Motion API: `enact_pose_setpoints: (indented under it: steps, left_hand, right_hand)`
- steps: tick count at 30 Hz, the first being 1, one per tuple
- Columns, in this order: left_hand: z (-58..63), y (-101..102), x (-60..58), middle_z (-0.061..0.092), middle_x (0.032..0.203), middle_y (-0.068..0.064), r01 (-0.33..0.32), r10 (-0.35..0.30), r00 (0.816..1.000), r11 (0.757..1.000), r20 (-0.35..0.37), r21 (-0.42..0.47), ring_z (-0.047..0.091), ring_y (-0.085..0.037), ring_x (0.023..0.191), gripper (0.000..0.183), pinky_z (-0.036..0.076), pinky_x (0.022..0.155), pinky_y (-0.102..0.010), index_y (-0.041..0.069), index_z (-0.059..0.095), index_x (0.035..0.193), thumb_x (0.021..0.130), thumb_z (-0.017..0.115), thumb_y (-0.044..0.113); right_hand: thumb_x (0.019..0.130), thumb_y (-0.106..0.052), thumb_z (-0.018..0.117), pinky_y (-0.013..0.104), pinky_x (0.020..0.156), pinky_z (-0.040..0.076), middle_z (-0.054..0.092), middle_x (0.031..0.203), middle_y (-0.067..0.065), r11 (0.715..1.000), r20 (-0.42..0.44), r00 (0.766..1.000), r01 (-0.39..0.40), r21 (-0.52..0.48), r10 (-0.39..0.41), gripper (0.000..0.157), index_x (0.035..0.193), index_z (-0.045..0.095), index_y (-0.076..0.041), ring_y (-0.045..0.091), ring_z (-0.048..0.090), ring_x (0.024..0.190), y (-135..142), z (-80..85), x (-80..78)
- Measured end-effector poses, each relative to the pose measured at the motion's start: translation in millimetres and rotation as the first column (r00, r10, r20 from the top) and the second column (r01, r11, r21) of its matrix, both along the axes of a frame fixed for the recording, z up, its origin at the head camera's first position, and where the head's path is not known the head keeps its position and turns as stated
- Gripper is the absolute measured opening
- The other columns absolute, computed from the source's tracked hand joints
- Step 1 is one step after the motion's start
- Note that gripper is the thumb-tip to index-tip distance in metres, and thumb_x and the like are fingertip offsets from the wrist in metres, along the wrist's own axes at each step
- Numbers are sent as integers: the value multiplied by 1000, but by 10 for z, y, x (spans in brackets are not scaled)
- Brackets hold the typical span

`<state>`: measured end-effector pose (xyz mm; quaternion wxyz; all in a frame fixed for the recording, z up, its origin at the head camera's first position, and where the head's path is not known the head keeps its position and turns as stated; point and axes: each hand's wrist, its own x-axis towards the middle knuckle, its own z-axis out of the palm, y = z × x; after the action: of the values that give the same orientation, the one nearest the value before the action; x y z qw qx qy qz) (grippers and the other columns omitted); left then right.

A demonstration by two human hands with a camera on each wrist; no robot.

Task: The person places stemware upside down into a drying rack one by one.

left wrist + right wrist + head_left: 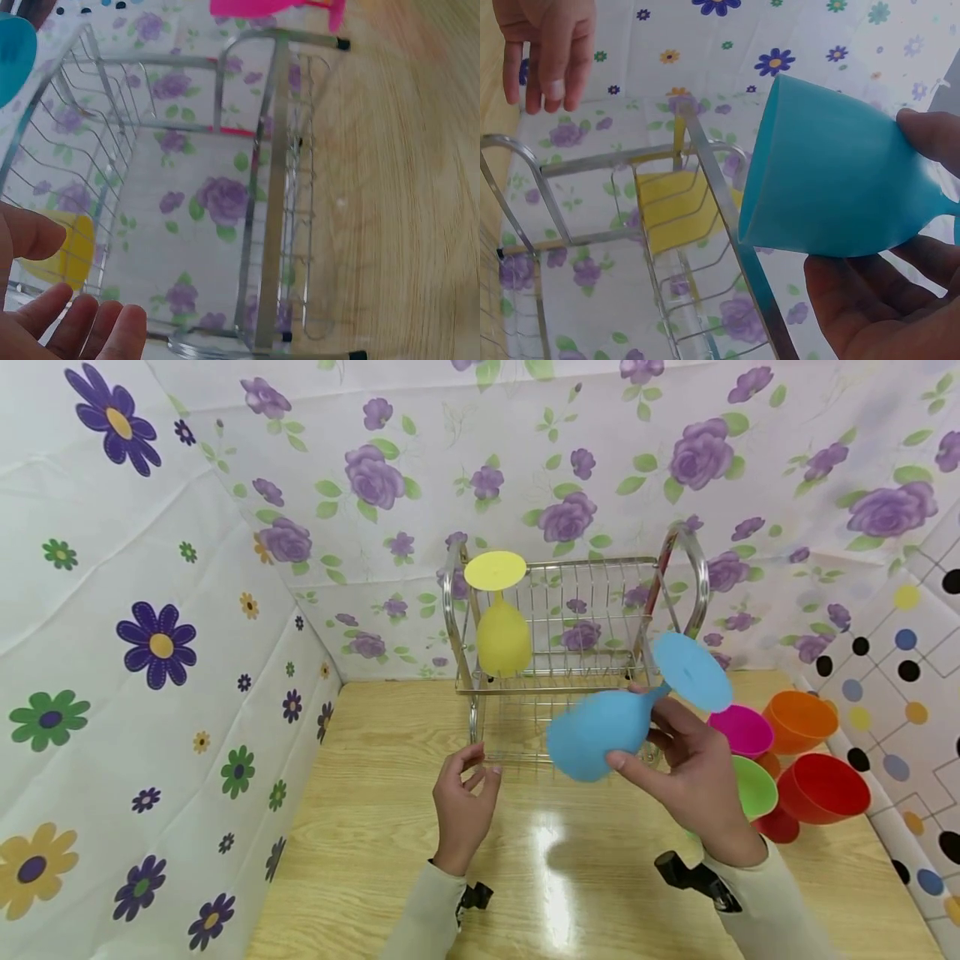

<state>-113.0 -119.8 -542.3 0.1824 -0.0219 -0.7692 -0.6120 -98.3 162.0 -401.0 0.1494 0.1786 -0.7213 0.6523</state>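
Observation:
My right hand [693,768] grips a blue plastic goblet [600,735] by its bowl near the stem. The goblet is tilted, its mouth down to the left and its round foot up to the right, in front of the metal dish rack [570,692]. In the right wrist view, thumb and fingers hold the blue goblet [832,172] from opposite sides. A yellow goblet [504,639] stands upside down at the left of the rack's upper tier. My left hand [465,802] holds nothing; its fingers are loosely bent near the rack's lower left front corner.
At the right of the wooden table [375,827] stand several goblets: magenta [742,731], orange [801,720], green [753,787] and red [823,789]. A flowered cloth [480,443] hangs behind the rack, with patterned cloths along both sides.

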Motion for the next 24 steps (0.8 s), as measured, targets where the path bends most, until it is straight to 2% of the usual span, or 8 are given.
enact_pose_setpoints:
  steps: [4,7,11,17,21,24]
  left_hand:
    - [-107,-47,-130,66,127,-15,-46,46,999,999,3,-19,65,-39,121,35,63,96,-32,10,68,132,98,76,10]
    - [-177,-75,-212,66,129,-20,-79,80,997,996,19,-45,65,-39,121,36,64,97,-38,8,68,133,98,75,11]
    - [-271,-109,-303,66,132,-16,-136,141,989,987,54,-85,65,-33,122,40,63,99,-48,8,68,137,100,75,19]
    - [-365,-125,-410,66,134,-12,-185,191,977,980,92,-70,63,-32,124,44,61,102,-53,7,66,141,99,76,14]
    - [-414,-121,-481,67,133,-8,-197,204,972,978,120,-66,64,-28,124,42,62,102,-48,12,68,140,99,76,14]
    - [-444,-115,-516,68,131,-5,-208,214,966,976,142,-58,65,-26,124,41,62,102,-45,17,69,139,99,76,13]
  right_hand:
    - [84,14,80,19,101,57,67,142,4,999,-14,1000,12,51,-11,70,147,62,-7,12,68,124,-8,115,-109]
    - [82,13,81,18,100,57,67,142,2,997,-51,999,21,72,-18,69,146,64,-8,12,68,123,-24,213,-199]
    - [83,10,83,17,101,56,67,141,1,993,-64,997,43,111,-36,70,146,64,-13,11,68,123,-40,341,-320]
    - [86,-6,87,14,99,55,67,141,8,979,-46,996,82,188,-74,70,150,61,-16,6,67,120,-47,462,-520]
    - [86,-13,89,12,98,55,68,140,12,964,-62,993,113,239,-101,74,153,58,-16,17,68,121,-46,507,-677]
    - [86,-16,90,19,100,58,68,140,12,955,-75,991,130,268,-114,76,154,57,-16,27,69,123,-41,526,-804]
